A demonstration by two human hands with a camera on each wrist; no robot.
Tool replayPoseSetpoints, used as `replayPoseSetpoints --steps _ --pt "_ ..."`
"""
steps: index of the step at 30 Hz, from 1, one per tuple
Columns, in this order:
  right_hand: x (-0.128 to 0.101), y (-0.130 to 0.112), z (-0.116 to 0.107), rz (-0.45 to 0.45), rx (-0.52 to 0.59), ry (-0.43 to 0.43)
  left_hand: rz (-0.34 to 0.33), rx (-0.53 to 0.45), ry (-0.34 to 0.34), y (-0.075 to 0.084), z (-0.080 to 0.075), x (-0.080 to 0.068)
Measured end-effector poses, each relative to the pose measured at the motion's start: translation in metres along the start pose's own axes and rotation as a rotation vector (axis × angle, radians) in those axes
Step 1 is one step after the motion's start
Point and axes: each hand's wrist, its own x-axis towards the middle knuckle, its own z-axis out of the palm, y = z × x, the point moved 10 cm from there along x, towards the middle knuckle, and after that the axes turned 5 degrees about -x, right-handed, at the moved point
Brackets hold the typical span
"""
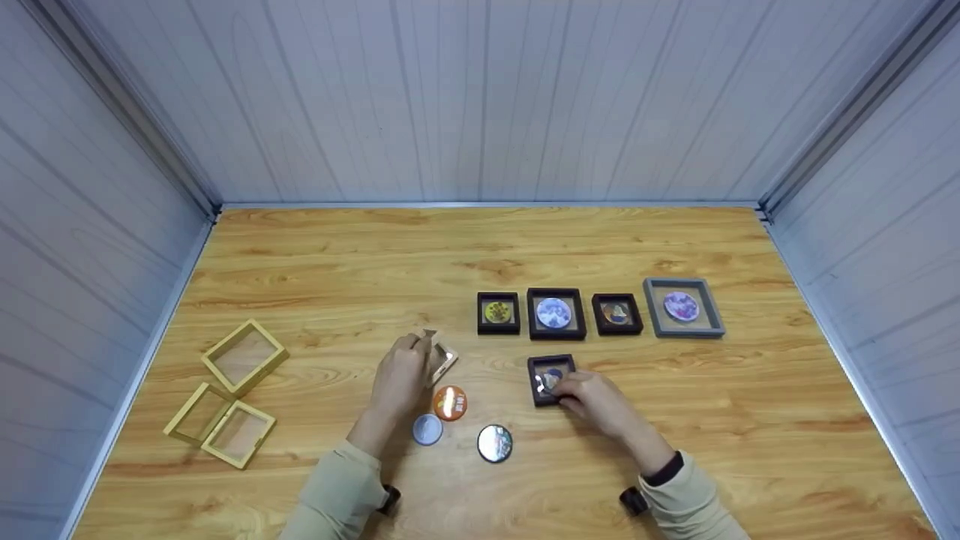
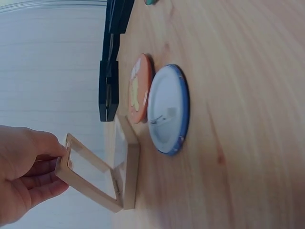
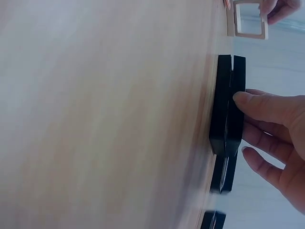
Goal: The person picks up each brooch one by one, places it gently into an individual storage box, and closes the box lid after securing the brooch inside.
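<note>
My left hand (image 1: 405,369) pinches the raised half of a beige hinged display frame (image 2: 90,179); its other half stays on the table. My right hand (image 1: 600,401) holds the near right corner of a black display frame (image 1: 537,379), thumb on its edge and fingers over the top. A round badge shows through that frame's window, partly covered by my fingers. In the right wrist view a narrow gap runs between the black halves. Near my left hand lie an orange badge (image 1: 450,403) and a badge with its white pin side up (image 1: 427,430). A shiny dark-rimmed badge (image 1: 495,443) lies closer to me.
Farther back, a row holds three black frames, such as the one with a yellow badge (image 1: 498,313), and a larger grey frame (image 1: 684,307), each with a badge inside. Yellow frames (image 1: 245,357) stand at the left. Light panel walls (image 1: 480,105) enclose the table.
</note>
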Motion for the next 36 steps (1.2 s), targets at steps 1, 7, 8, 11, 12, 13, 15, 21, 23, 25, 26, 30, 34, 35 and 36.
replayPoseSetpoints --steps 1,7,8,11,12,13,15,21,23,25,26,30,34,35,36 --pt "-0.002 0.002 -0.002 0.007 -0.003 0.002 -0.001 -0.006 -0.002 0.001 -0.001 0.000" --pt "-0.017 0.015 -0.010 0.051 -0.021 -0.001 0.011 -0.018 0.003 0.004 -0.004 0.001" --pt "-0.020 0.017 -0.012 0.055 -0.021 0.002 0.016 -0.020 0.006 0.005 -0.005 0.002" --pt "-0.027 0.023 -0.017 0.062 -0.026 0.022 0.023 -0.034 0.016 0.005 -0.006 0.002" --pt "-0.029 0.025 -0.019 0.063 -0.028 0.028 0.020 -0.042 0.017 0.004 -0.007 0.002" --pt "-0.032 0.027 -0.021 0.063 -0.030 0.037 0.018 -0.051 0.017 0.004 -0.007 0.002" --pt "-0.036 0.030 -0.025 0.065 -0.040 0.046 0.010 -0.069 0.015 0.002 -0.006 0.002" --pt "-0.049 0.042 -0.033 0.109 -0.051 0.039 0.012 -0.087 0.038 -0.002 -0.008 0.003" --pt "-0.053 0.046 -0.035 0.127 -0.066 0.029 0.020 -0.075 0.046 -0.002 -0.009 0.002" --pt "-0.057 0.050 -0.037 0.142 -0.076 0.028 0.023 -0.071 0.051 -0.002 -0.010 0.002" --pt "-0.058 0.053 -0.038 0.149 -0.083 0.030 0.024 -0.069 0.054 -0.003 -0.011 0.002" --pt "-0.067 0.063 -0.043 0.190 -0.097 0.029 0.016 -0.079 0.060 -0.005 -0.012 0.002" --pt "-0.075 0.074 -0.048 0.257 -0.113 0.016 0.006 -0.099 0.072 -0.009 -0.013 0.002" --pt "-0.077 0.076 -0.049 0.270 -0.118 0.014 0.003 -0.105 0.075 -0.010 -0.014 0.002" --pt "-0.079 0.079 -0.050 0.285 -0.124 0.012 0.000 -0.109 0.078 -0.011 -0.014 0.002"
